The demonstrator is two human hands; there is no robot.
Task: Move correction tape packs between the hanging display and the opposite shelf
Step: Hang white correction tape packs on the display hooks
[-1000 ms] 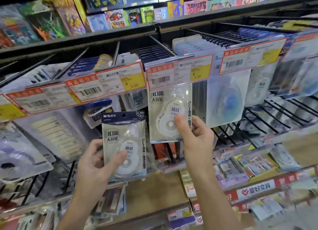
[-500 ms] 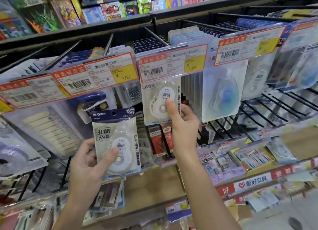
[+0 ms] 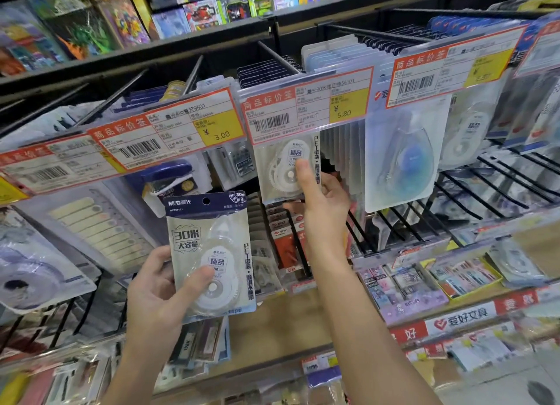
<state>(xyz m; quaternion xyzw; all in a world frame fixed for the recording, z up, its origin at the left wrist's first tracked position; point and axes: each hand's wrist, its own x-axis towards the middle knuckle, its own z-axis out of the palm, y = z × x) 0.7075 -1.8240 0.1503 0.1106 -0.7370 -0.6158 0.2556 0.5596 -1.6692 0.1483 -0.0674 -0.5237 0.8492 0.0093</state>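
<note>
The left hand (image 3: 157,286) gripped a correction tape pack (image 3: 212,253) — thumb pressed on its clear blister, fingers behind the card — holding it upright below and to the left of the 5.80 price tag (image 3: 309,101). The right hand (image 3: 321,204) pinched a second pack (image 3: 286,168) directly under that tag, thumb on the front, fingers curled behind. That pack's top was hidden behind the tag — whether it hung on the hook could not be told.
</note>
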